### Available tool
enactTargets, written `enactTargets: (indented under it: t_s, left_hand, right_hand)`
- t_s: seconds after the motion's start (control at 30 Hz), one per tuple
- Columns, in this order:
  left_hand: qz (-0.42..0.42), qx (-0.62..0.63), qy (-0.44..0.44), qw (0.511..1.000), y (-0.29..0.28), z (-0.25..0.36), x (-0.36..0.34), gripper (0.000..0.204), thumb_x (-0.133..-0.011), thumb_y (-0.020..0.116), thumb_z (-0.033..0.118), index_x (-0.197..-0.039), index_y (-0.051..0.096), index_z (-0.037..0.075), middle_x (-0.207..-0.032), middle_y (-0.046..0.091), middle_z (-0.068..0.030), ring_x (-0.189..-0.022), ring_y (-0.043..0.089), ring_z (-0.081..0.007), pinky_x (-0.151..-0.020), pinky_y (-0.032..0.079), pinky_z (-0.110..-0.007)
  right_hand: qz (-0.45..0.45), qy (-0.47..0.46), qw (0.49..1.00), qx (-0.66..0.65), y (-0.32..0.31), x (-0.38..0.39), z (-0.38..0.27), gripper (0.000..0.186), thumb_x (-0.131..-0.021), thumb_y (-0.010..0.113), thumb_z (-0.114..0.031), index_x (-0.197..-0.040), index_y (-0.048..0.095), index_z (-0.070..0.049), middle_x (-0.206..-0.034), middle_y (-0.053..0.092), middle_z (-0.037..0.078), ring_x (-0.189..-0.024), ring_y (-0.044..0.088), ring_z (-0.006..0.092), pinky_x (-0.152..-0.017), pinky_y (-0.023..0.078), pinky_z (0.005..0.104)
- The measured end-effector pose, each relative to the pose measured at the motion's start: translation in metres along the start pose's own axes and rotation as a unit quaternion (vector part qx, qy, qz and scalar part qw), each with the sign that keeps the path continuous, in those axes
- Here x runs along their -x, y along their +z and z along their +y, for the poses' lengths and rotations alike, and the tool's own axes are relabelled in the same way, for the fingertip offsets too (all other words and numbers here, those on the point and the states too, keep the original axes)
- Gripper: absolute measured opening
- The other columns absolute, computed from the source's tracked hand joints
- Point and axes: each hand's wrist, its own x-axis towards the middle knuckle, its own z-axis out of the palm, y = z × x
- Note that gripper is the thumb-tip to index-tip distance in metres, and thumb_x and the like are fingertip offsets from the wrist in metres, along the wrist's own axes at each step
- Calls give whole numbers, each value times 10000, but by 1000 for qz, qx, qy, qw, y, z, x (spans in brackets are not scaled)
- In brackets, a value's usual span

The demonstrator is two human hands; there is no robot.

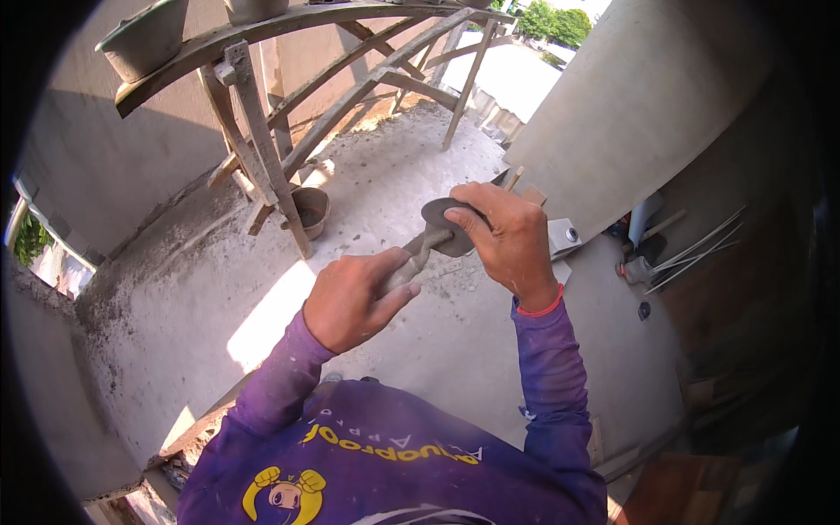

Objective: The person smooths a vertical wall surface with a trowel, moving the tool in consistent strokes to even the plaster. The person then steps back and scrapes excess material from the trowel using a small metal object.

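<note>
My purple shirt (402, 437) sits below the dark disc (443, 214); my right hand (514, 238) pinches its rim, while my left hand (353, 299) grips the grey handle (404, 274) beside it, seemingly for steadiness.

disc (435, 213): matt | trestle (262, 122) — rough wood | shirt (385, 468) — cloth | floor (472, 350): matt, gritty

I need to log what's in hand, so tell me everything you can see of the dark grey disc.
The dark grey disc is thin, flat and round, with a dull face; its material is unclear. The right hand grips it, thumb over the near face, hiding part. It is held tilted above the pale floor. A grey-crusted tool in the left hand overlaps its lower-left area; contact looks likely.
</note>
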Motion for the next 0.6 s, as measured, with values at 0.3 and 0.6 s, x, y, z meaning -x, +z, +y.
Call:
enactTargets:
  t_s: [0.3,0.6]
  left_hand:
    - [-1,-11,-9,1000,-1,0,-2,296,-971,760,315,-1132,711,71,-735,674,-189,-714,679,-435,-659,507,-517]
    - [-4,-36,-22,999,1,2,-2,303,-979,757,338,-1137,715,82,-745,686,-190,-737,693,-439,-669,525,-531]
  right_hand:
    - [-21,-30,999,33,2,-4,1,146,-998,752,-228,-1118,743,-145,-947,734,77,-773,729,324,-639,543,422]
    - [-28,-48,998,41,-4,-13,-3,139,-967,798,-198,-1081,763,-129,-876,724,73,-700,699,313,-621,506,424]
